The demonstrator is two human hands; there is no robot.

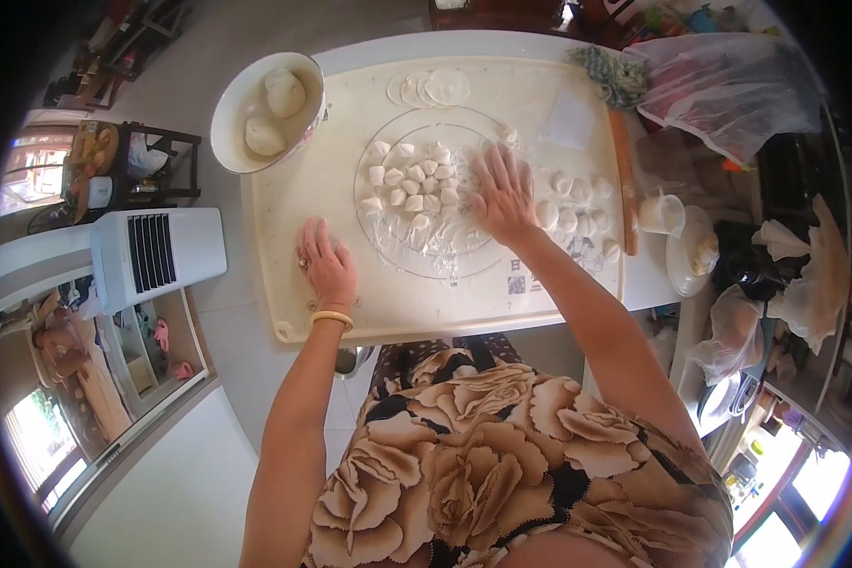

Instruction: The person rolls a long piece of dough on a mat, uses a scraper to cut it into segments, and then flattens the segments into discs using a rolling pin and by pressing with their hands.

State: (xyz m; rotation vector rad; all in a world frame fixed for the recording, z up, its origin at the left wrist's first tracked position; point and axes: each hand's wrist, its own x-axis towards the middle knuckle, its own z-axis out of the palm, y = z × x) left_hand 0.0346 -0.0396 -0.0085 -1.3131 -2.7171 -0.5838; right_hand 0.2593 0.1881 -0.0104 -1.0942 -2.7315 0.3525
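Observation:
Small floured dough pieces (412, 186) lie in a cluster on the pale pastry mat (312, 177), within its printed circles. My right hand (503, 192) is spread palm down just right of the cluster; what lies beneath the palm is hidden. One more dough piece (509, 135) is by its fingertips. My left hand (324, 263) rests palm down near the mat's left side, holding nothing visible. Flattened dough rounds (566, 219) lie to the right of my right hand. Overlapping thin wrappers (447, 87) are at the far edge. Loose flour streaks the mat's middle.
An enamel bowl (229, 131) with two large dough lumps stands at the far left corner. A wooden rolling pin (625, 184) lies along the right edge, beside a plastic cup (662, 213) and a plate (681, 273). A plastic bag (731, 92) is at the far right.

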